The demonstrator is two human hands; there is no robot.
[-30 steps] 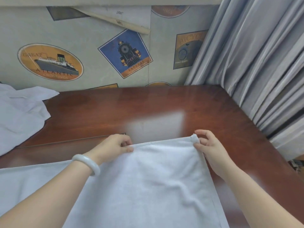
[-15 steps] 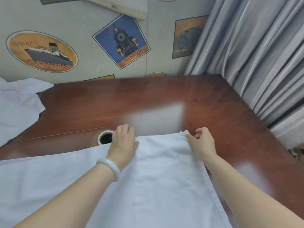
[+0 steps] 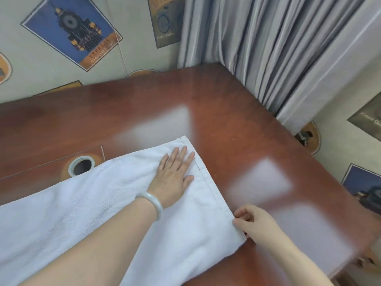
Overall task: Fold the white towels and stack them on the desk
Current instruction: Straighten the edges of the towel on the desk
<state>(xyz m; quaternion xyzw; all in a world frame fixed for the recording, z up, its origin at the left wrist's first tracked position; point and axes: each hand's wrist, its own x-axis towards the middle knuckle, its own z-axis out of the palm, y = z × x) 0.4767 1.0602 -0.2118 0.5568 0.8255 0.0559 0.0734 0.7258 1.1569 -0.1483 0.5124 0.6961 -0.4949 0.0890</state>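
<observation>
The left hand (image 3: 173, 176) lies flat, fingers straight, on the white towel (image 3: 82, 213); at the towel's four o'clock corner the right hand (image 3: 257, 226) pinches its hem on the desk (image 3: 226, 110).

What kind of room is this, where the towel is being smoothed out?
Probably a hotel or guest room, though that is a guess: a white towel lies on a polished wooden desk with a cable hole, beside long grey curtains and vintage travel-poster wallpaper.

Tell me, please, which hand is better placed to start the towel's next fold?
The right hand: its fingers pinch the edge of the white towel near a corner, while the left hand lies flat on top, pressing it down.
</observation>
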